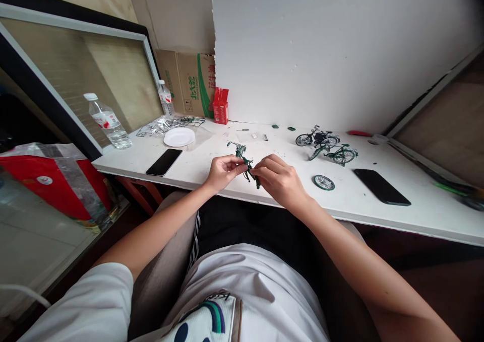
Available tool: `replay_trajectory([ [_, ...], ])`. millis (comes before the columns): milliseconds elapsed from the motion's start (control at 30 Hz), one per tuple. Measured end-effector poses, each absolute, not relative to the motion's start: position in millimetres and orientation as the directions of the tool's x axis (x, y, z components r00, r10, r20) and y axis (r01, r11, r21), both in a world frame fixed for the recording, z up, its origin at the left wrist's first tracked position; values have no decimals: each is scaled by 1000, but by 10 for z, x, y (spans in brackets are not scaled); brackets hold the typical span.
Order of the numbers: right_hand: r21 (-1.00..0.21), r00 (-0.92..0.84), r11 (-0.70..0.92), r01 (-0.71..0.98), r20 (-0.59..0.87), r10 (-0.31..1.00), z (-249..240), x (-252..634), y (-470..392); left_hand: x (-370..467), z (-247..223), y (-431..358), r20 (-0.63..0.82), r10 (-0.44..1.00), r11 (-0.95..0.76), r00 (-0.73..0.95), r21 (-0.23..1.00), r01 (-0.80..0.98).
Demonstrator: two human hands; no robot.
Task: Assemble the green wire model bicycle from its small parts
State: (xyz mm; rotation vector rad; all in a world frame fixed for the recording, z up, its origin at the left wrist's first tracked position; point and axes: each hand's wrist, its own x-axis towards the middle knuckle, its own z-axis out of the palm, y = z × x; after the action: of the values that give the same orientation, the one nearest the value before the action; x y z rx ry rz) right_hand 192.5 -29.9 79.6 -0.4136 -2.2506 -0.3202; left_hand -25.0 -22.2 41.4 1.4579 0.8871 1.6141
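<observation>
1. White flat table [204, 166] stretching across the middle of the frame, with a pale wall [302, 55] rising behind it
2. Right at the centre, we've got a small dark-green model bicycle frame [239, 152], up in both hands by the table's near edge, handlebar end pointing to the upper left
3. Left hand [222, 173] has thumb and fingers pinched narrow on the frame; right hand [279, 180] closes in opposite, fingertips bunched on its lower part
4. Over to centre right, a green-rimmed spoked wheel [323, 182] lies flat, two model bicycles [342, 154] just behind, a black smartphone [381, 186] at its right
5. Across on the left, a dark-screened phone [164, 161], a round white plate [179, 137], and behind them a brown cardboard box [189, 85] beside a small red box [221, 106]
</observation>
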Motion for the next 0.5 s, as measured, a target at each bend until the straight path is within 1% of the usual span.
replay_trajectory([
  [167, 124, -665, 937, 326, 735, 134, 822, 1979, -263, -271, 411, -220, 411, 911, -411, -17, 907, -97],
  [300, 155, -663, 948, 277, 745, 72, 796, 2022, -198, -293, 429, -222, 408, 913, -404, 28, 910, -91],
  [500, 129, -607, 978, 166, 794, -1, 723, 2050, -93, -303, 521, -261, 397, 911, -386, 110, 916, -106],
])
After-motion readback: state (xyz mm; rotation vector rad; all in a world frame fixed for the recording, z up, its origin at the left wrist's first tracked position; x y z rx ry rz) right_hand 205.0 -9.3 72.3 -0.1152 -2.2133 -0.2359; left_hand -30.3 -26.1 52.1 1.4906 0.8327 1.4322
